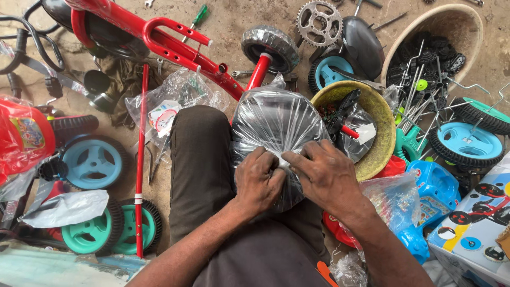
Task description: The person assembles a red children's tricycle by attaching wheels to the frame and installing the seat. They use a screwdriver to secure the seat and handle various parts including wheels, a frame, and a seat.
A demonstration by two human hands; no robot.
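A black wheel wrapped in clear plastic (273,125) rests on my lap, against my dark trouser leg (194,159). My left hand (258,182) grips the bunched plastic at the wheel's near edge. Touching it from the right, my right hand (324,172) pinches the same gathered plastic. Part of the wheel is hidden under both hands.
A red tricycle frame (175,45) with a wrapped wheel (271,47) lies ahead. A yellow bowl (374,133) and a tan basket of parts (451,21) stand to the right. Blue and green wheels (93,162), a red rod (141,159), a sprocket (319,22) and boxes surround me.
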